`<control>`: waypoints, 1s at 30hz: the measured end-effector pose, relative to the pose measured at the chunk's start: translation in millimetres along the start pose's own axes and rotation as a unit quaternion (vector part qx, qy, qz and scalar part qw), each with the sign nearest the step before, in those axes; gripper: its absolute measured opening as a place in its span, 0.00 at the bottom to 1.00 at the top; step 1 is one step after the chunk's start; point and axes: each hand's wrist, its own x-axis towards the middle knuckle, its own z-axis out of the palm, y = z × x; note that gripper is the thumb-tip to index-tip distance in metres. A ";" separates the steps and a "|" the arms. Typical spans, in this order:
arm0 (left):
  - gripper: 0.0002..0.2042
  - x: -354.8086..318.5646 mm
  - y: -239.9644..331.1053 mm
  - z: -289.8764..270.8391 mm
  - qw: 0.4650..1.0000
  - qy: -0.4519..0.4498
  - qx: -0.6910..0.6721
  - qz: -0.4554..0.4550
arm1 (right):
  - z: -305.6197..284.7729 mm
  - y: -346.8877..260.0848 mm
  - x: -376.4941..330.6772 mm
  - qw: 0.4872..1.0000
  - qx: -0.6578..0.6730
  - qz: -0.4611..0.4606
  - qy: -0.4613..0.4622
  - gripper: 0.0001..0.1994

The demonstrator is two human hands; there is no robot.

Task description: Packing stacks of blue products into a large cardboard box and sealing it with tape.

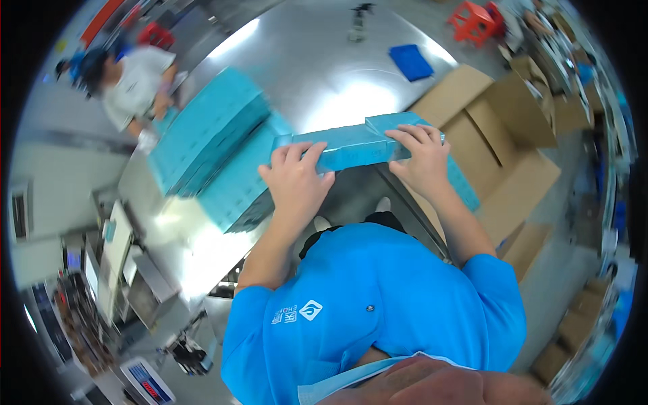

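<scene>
A row of shiny teal boxes (352,150) is held level in front of me, pressed between my two hands. My left hand (295,181) closes on its left end, with fingers over the top and thumb at the near side. At the right end, my right hand (425,162) grips it the same way. That end is over the rim of an open cardboard carton (530,185), where more teal boxes (464,185) show along the near side. To my left, a large pile of teal boxes (210,128) lies on the metal table (307,50).
A blue folded cloth (410,62) and a small dark stand (359,23) are on the table's far part. Across the table at left, a person in a white shirt (138,84) handles something near the pile. Red stools (472,23) stand at the far right.
</scene>
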 end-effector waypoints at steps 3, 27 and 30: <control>0.26 55.9 74.8 50.6 0.989 -0.065 -0.040 0.125 | -27.0 82.3 -27.9 0.993 -0.028 0.118 0.009 0.29; 0.24 105.4 342.5 479.2 0.796 -0.480 0.034 0.368 | 128.0 413.6 -183.6 0.816 0.034 0.546 -0.187 0.41; 0.30 97.9 300.6 473.4 0.843 -0.402 -0.003 0.358 | 120.7 409.9 -158.1 0.822 0.027 0.493 -0.285 0.49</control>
